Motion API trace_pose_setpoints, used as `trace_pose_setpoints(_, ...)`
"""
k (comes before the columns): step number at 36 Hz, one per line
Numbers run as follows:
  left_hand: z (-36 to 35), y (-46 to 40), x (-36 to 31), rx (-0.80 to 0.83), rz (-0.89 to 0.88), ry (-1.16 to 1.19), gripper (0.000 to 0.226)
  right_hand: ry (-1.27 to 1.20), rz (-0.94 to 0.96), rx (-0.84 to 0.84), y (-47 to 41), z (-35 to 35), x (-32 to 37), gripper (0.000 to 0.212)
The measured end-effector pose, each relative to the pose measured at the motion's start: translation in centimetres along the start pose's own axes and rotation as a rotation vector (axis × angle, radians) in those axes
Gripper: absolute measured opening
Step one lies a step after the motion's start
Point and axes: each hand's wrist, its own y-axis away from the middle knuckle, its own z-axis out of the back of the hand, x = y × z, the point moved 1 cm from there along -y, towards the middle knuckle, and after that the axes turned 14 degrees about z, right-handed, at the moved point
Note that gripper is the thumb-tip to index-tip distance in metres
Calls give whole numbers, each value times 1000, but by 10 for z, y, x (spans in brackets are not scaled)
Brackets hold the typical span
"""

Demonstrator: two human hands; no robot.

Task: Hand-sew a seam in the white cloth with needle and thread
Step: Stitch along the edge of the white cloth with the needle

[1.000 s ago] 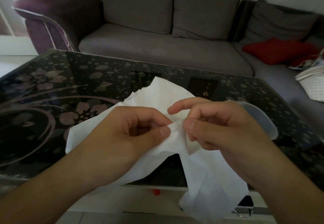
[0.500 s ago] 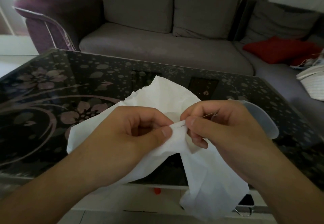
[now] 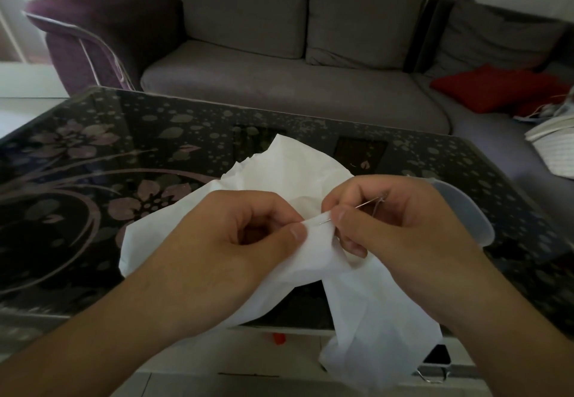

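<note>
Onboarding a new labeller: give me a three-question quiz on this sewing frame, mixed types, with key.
1. True or false: the needle lies flat on the table.
2. Which hand holds the needle? A) left hand B) right hand C) neither
3. Fill in: the left hand pinches a fold of the ____ just beside the needle's tip.

Key:
1. False: it is held in the air, its tip at the folded edge of the cloth.
2. B
3. cloth
</note>
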Motion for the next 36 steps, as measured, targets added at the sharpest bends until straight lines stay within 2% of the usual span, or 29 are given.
trace_pose_setpoints(11, 0, 2, 0, -7, -16, 11, 17, 2, 28, -6, 1, -2, -4, 19)
trace_pose_setpoints(22, 0, 1, -1, -20, -21, 17, 17, 121, 79, -21, -1, -3, -5, 18)
trace_pose_setpoints(36, -1, 2, 2, -35, -20, 26, 16, 75, 91, -41, 1, -8, -5, 18)
